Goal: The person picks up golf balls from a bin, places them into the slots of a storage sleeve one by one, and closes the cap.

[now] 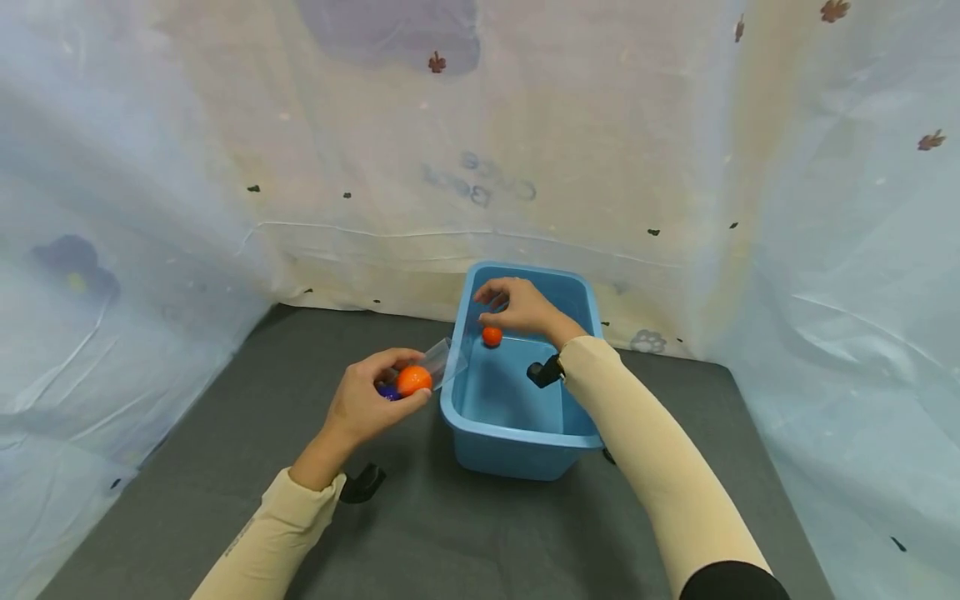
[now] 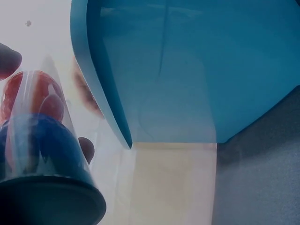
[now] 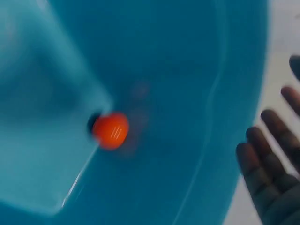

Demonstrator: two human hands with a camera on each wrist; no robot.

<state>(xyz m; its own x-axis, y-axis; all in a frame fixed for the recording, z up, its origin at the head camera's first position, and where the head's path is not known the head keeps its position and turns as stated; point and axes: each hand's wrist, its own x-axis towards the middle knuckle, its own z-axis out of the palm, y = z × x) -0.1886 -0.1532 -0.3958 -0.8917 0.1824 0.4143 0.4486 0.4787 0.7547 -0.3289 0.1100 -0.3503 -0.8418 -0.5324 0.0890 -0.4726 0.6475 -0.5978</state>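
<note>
1. Head view first: we have our left hand (image 1: 372, 398) curled round a clear cup (image 1: 435, 365), tipped on its side just left of the blue tub (image 1: 517, 462), with its mouth toward the tub's rim.
2. The cup holds an orange ball (image 1: 414, 380) with a blue ball (image 1: 387, 391) behind it; the left wrist view shows both pressed against the clear wall, the orange one nearer the mouth.
3. Our right hand (image 1: 517, 307) hovers over the far part of the tub, fingers loose and spread, holding nothing.
4. A second orange ball, the loose ball (image 1: 492, 336), lies inside the tub just under that hand; the right wrist view shows it blurred, so we judge it may be rolling.
5. To do this well, we should keep the cup's mouth over the rim, not outside it, so that anything slipping out lands in the tub and not on the counter (image 1: 420, 533).
6. We should tilt gently; a sharp tip could send both balls out at once and bounce one over the low wall.
7. We should keep the right hand clear of the cup's mouth.
</note>
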